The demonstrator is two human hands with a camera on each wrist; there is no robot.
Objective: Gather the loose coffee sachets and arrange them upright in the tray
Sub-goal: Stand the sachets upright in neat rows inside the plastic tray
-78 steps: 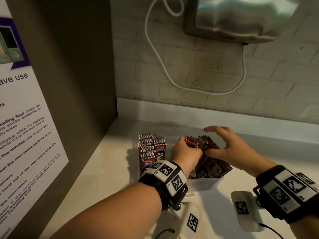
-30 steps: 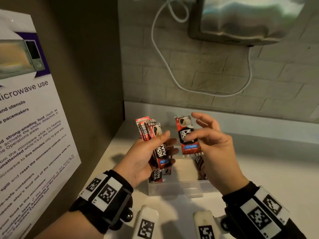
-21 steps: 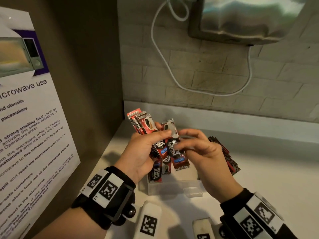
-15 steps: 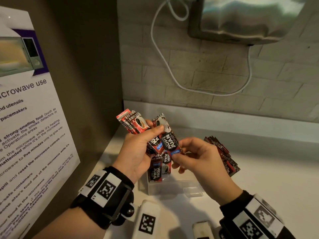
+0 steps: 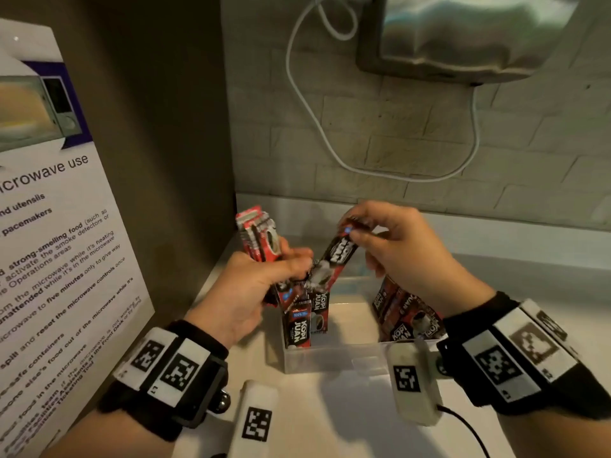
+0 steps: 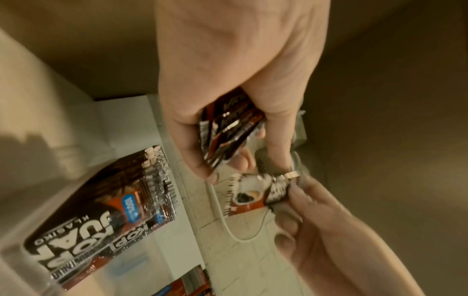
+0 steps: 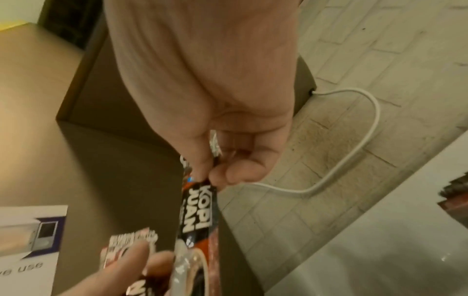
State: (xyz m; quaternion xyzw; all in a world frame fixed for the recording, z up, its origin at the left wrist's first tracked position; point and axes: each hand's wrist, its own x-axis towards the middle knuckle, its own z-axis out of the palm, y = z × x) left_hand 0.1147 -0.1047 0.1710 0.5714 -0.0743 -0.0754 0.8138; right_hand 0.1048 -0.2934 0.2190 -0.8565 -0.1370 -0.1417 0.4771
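My left hand (image 5: 258, 285) grips a fanned bundle of red-and-black coffee sachets (image 5: 259, 239) above the left end of the clear plastic tray (image 5: 330, 358); the same bundle (image 6: 228, 130) shows in the left wrist view. Between thumb and fingers, my right hand (image 5: 390, 246) pinches the top of a single sachet (image 5: 334, 259), which hangs slanted down toward the left hand; this sachet (image 7: 197, 210) fills the right wrist view. A few sachets (image 5: 302, 322) stand upright at the tray's left end. More sachets (image 5: 403, 315) lean at its right end.
The tray sits on a pale counter (image 5: 347, 418) in a corner. A dark panel with a microwave notice (image 5: 56, 242) closes the left side. A brick wall with a white cable (image 5: 317, 114) and a metal appliance (image 5: 463, 38) stands behind.
My right hand rose and moved right, drawing one sachet out from beside the left hand's bundle so it now hangs slanted. The left hand keeps its bundle almost in place.
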